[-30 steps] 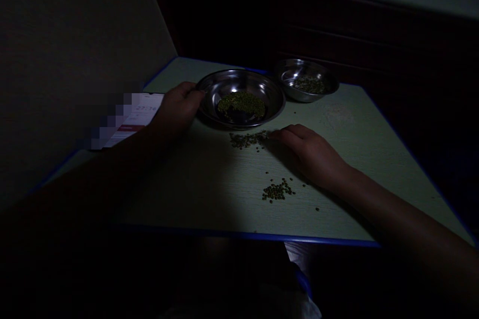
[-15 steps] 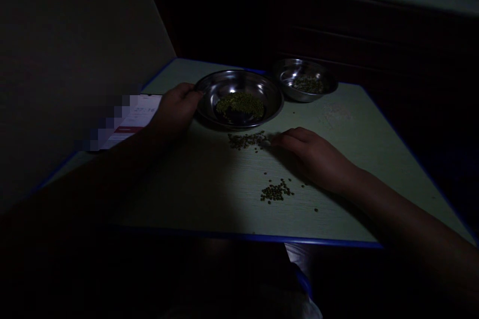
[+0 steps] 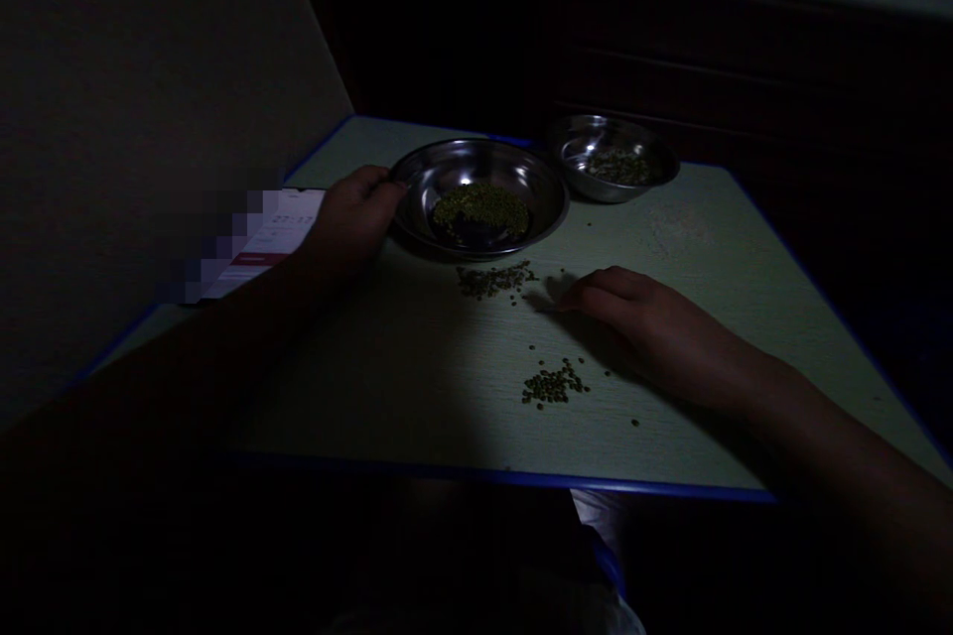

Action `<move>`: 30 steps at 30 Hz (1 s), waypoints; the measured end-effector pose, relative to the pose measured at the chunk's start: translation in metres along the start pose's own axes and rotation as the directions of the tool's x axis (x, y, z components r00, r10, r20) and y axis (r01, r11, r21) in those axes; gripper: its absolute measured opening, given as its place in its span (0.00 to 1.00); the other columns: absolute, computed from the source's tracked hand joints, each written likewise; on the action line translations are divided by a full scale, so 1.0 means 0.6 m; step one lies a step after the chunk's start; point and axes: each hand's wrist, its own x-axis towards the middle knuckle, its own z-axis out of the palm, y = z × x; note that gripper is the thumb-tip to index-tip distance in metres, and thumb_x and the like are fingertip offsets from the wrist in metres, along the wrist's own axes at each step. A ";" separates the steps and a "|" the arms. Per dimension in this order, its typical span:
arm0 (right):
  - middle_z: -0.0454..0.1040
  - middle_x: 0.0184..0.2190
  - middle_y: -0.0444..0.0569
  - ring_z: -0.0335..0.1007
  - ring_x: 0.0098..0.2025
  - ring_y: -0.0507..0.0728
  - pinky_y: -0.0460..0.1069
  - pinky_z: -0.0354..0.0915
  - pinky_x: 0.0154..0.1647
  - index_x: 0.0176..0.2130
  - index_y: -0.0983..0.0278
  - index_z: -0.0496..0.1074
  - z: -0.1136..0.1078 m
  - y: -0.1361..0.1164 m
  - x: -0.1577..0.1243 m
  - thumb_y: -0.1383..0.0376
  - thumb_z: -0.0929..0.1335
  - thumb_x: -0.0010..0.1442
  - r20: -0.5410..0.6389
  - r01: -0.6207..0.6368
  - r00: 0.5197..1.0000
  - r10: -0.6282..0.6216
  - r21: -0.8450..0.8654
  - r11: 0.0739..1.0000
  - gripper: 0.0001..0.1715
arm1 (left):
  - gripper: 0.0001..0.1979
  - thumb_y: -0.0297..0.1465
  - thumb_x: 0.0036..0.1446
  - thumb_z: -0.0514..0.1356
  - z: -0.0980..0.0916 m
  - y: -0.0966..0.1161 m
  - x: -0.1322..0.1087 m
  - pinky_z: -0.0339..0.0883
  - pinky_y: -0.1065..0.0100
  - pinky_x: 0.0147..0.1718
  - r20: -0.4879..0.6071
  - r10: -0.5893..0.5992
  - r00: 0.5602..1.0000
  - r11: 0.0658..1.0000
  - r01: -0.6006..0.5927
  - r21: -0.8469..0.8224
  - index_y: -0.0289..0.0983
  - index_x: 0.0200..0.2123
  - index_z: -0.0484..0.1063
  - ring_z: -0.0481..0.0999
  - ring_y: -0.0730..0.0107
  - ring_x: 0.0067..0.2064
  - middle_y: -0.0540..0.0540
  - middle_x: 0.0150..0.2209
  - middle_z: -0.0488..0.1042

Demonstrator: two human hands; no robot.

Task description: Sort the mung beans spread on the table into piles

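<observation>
My left hand [image 3: 355, 216] is closed on the left rim of a shiny steel bowl [image 3: 547, 218], which stands on the table. Small green beans [image 3: 480, 208], perhaps mung beans, lie in the bottom of it. Just in front of the bowl is a loose pile of mixed beans and paler bits [image 3: 491, 280]. To the right of that pile, low over the table, my right hand [image 3: 621, 308] pinches a small thin spoon-like tool [image 3: 549, 309]; its exact kind is too dark to make out. Nearer me lies a second cluster of dark beans [image 3: 552, 384].
A second steel bowl [image 3: 614, 189] with beans and pale bits stands at the back right. Pale crumbs [image 3: 677, 223] are scattered before it. At the left lies a phone-like flat thing with a lit screen [image 3: 290, 218], beside the wall. The pale tabletop [image 3: 357, 397] has a blue edge.
My right hand has drawn back from the mixed pile, slightly right and towards me, with the small tool in its fingers. My left hand stays on the bowl's rim.
</observation>
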 end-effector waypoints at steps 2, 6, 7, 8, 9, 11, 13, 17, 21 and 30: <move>0.85 0.47 0.60 0.83 0.46 0.63 0.54 0.75 0.47 0.57 0.70 0.81 -0.004 0.000 -0.003 0.80 0.68 0.67 0.005 0.012 1.000 -0.012 0.000 1.000 0.23 | 0.16 0.35 0.66 0.57 0.000 0.000 0.000 0.72 0.56 0.54 0.002 0.004 1.000 1.000 -0.004 -0.001 0.35 0.49 0.80 0.80 0.52 0.50 0.41 0.47 0.83; 0.86 0.46 0.61 0.83 0.44 0.64 0.54 0.74 0.45 0.56 0.71 0.80 -0.013 0.000 -0.007 0.80 0.66 0.66 -0.042 -0.031 0.999 0.029 -0.036 0.999 0.23 | 0.15 0.34 0.66 0.56 0.000 0.001 0.000 0.72 0.56 0.54 -0.001 -0.001 1.000 1.000 0.001 0.011 0.36 0.49 0.80 0.80 0.52 0.51 0.41 0.48 0.83; 0.85 0.46 0.61 0.83 0.45 0.64 0.54 0.74 0.44 0.56 0.70 0.80 -0.014 0.000 -0.008 0.80 0.66 0.66 -0.065 -0.062 0.996 0.061 -0.024 0.998 0.23 | 0.15 0.34 0.66 0.56 -0.001 0.002 0.000 0.71 0.55 0.55 -0.005 -0.001 1.000 1.000 0.001 0.018 0.36 0.48 0.80 0.79 0.52 0.52 0.41 0.48 0.83; 0.85 0.46 0.60 0.83 0.45 0.64 0.53 0.74 0.44 0.57 0.70 0.79 -0.016 0.000 -0.008 0.79 0.66 0.66 -0.087 -0.092 0.992 0.093 0.007 0.996 0.23 | 0.15 0.34 0.66 0.56 -0.001 0.003 0.000 0.71 0.55 0.56 -0.008 0.001 1.000 1.000 -0.001 0.029 0.36 0.48 0.80 0.79 0.52 0.52 0.41 0.48 0.82; 0.85 0.47 0.59 0.83 0.46 0.63 0.53 0.74 0.44 0.57 0.68 0.79 -0.017 -0.001 -0.008 0.78 0.66 0.66 -0.102 -0.114 0.988 0.119 0.056 0.992 0.24 | 0.14 0.34 0.66 0.56 -0.001 0.004 0.000 0.71 0.55 0.56 -0.009 0.001 1.000 0.999 -0.001 0.038 0.36 0.47 0.79 0.79 0.52 0.53 0.41 0.48 0.82; 0.85 0.47 0.56 0.84 0.46 0.61 0.51 0.75 0.44 0.58 0.66 0.78 -0.016 -0.002 -0.006 0.76 0.66 0.67 -0.107 -0.127 0.983 0.146 0.164 0.978 0.23 | 0.14 0.33 0.66 0.56 0.000 0.005 -0.001 0.71 0.55 0.57 -0.004 0.003 1.000 0.999 -0.003 0.046 0.36 0.47 0.79 0.79 0.52 0.52 0.40 0.48 0.82; 0.85 0.48 0.55 0.84 0.47 0.60 0.51 0.75 0.46 0.58 0.65 0.78 -0.011 -0.003 -0.003 0.75 0.66 0.69 -0.086 -0.119 0.986 0.143 0.235 0.965 0.22 | 0.14 0.33 0.66 0.56 0.000 0.005 0.000 0.72 0.55 0.57 0.004 0.004 1.000 0.999 -0.004 0.042 0.36 0.47 0.79 0.79 0.52 0.52 0.40 0.48 0.82; 0.85 0.48 0.59 0.83 0.46 0.60 0.52 0.75 0.47 0.60 0.69 0.78 0.000 -0.006 0.006 0.73 0.65 0.71 -0.047 -0.099 0.993 0.112 0.230 0.968 0.22 | 0.15 0.34 0.65 0.56 0.002 0.002 0.001 0.72 0.53 0.58 0.002 0.009 1.000 1.000 -0.009 0.026 0.36 0.48 0.79 0.79 0.52 0.52 0.41 0.48 0.82; 0.85 0.49 0.60 0.83 0.47 0.61 0.52 0.75 0.48 0.61 0.71 0.78 0.005 -0.010 0.010 0.72 0.64 0.73 0.001 -0.108 0.994 0.111 0.239 0.965 0.22 | 0.16 0.36 0.65 0.57 0.003 -0.003 0.002 0.73 0.53 0.57 -0.002 0.006 1.000 1.000 -0.007 -0.004 0.37 0.48 0.80 0.79 0.52 0.51 0.42 0.46 0.83; 0.85 0.46 0.60 0.84 0.42 0.63 0.55 0.74 0.43 0.60 0.68 0.78 0.001 -0.012 0.013 0.69 0.64 0.73 0.060 -0.314 0.949 0.309 0.111 0.943 0.22 | 0.15 0.36 0.65 0.57 0.002 -0.006 0.005 0.74 0.53 0.56 0.001 0.008 1.000 1.000 -0.008 -0.018 0.36 0.47 0.80 0.80 0.51 0.50 0.41 0.46 0.83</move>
